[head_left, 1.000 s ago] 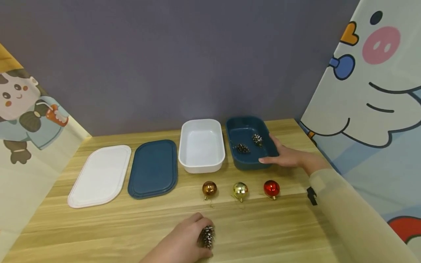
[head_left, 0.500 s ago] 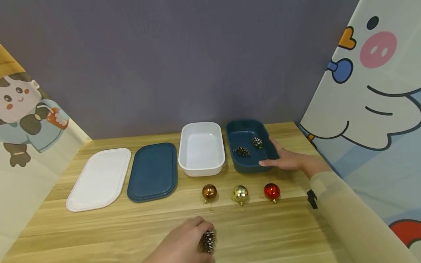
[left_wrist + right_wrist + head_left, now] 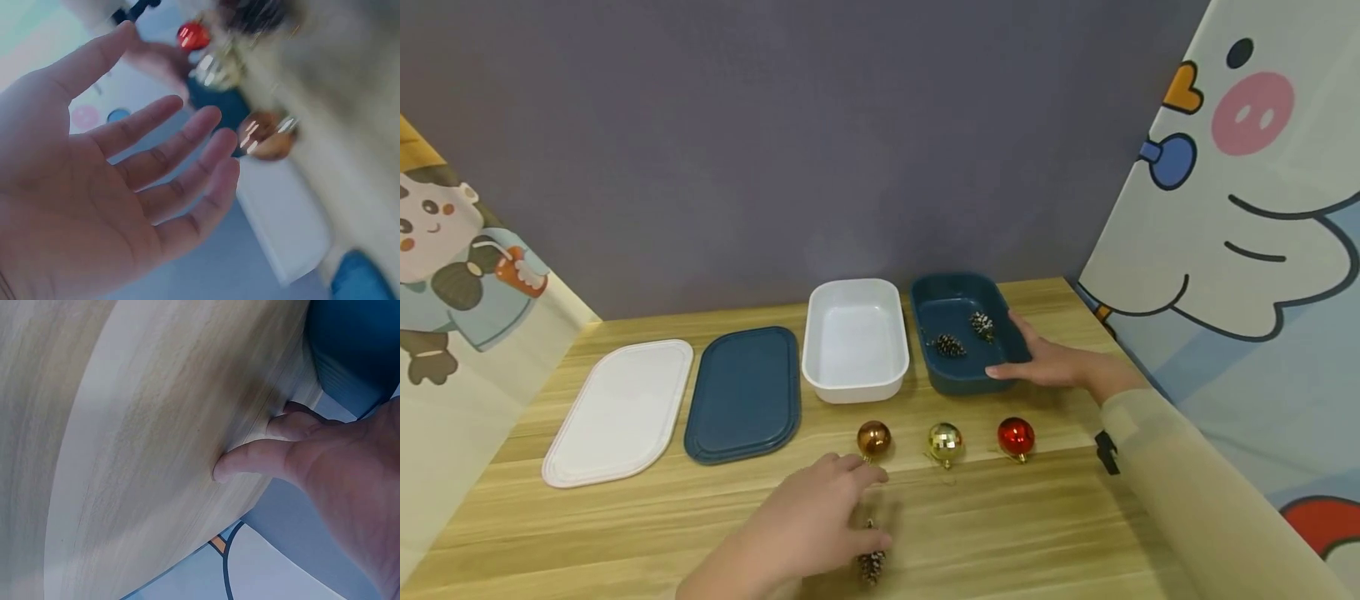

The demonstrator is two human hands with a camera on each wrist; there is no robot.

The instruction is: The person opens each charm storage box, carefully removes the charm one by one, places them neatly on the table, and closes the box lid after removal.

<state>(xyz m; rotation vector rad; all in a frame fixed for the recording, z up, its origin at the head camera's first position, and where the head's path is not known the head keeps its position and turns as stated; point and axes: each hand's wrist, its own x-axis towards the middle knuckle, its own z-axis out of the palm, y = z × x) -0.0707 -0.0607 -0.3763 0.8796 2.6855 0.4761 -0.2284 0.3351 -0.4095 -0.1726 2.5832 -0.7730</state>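
Note:
My left hand (image 3: pixel 808 521) hovers with its fingers spread, just over and left of a pine cone (image 3: pixel 872 568) on the table. In the left wrist view its palm (image 3: pixel 81 194) holds nothing, and the pine cone (image 3: pixel 253 14) is a dark blur at the top. My right hand (image 3: pixel 1048 362) rests against the near right corner of a dark blue bin (image 3: pixel 966 385), thumb along the front. Seen from the right wrist, its fingers (image 3: pixel 250 459) reach the table beside the bin wall. Inside that bin lie two pine cones (image 3: pixel 950 346).
A white bin (image 3: pixel 856 392) stands left of the blue one. Farther left lie a blue lid (image 3: pixel 745 396) and a white lid (image 3: pixel 620 412). Three ornaments line up before the bins: brown (image 3: pixel 874 439), gold (image 3: pixel 945 442) and red (image 3: pixel 1016 437). A grey wall (image 3: pixel 775 150) rises behind.
My left hand has let go of the pine cone, opened its fingers and moved slightly up and left. The pine cone is left on the table. My right hand keeps its place at the blue bin.

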